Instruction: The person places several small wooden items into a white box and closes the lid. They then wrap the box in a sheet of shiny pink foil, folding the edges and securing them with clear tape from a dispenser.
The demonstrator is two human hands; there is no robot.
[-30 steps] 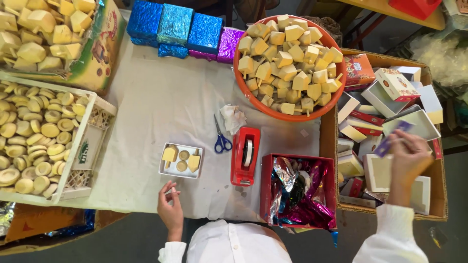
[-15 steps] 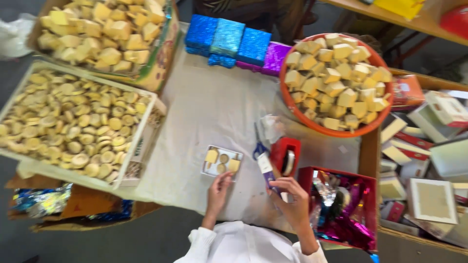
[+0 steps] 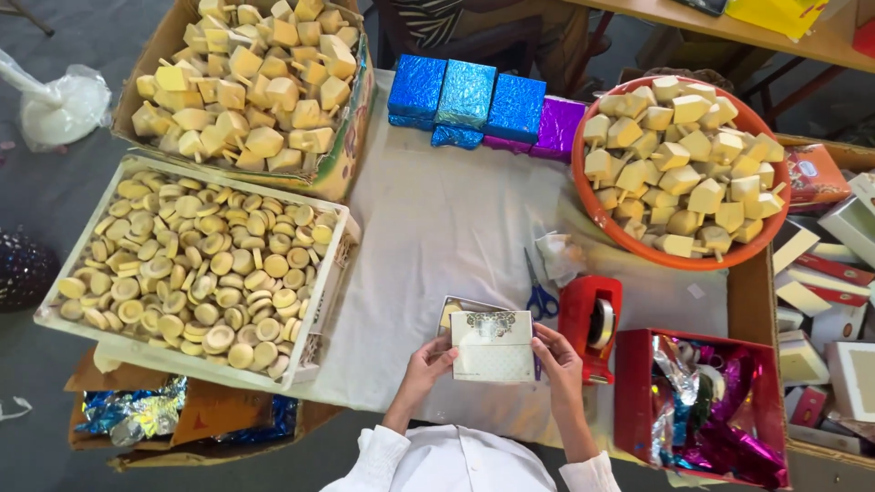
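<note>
Both hands now meet at the near table edge, where half a second ago the right hand carried a purple strip past the scissors and the left rested by the small tray. Left hand [image 3: 427, 366] and right hand [image 3: 558, 357] pinch the two short ends of a white box lid [image 3: 493, 345] with a dark ornamental print along its top edge. Fingers of each hand are closed on the lid, thumbs on top; the lid is held flat, face up, just above the white cloth [image 3: 437, 228]. A purple strip shows at the lid's right edge, by the right fingers; whether those fingers also hold it cannot be told. The lid covers most of the small tray [image 3: 449, 308], of which only a corner shows at upper left.

Surroundings:
- Blue-handled scissors [image 3: 540, 290] lie just beyond the lid, to its right.
- Red tape dispenser [image 3: 591, 326] stands just right of the right hand.
- Red box [image 3: 629, 392] of crumpled pink and silver foil sits further right.
- Orange bowl [image 3: 583, 196] of pale wooden tops is at far right.
- White crate [image 3: 328, 282] of small round wooden discs is to the left; behind it, a cardboard carton [image 3: 351, 137] of more tops.
- Blue and purple foil-wrapped boxes [image 3: 474, 100] line the far edge.
</note>
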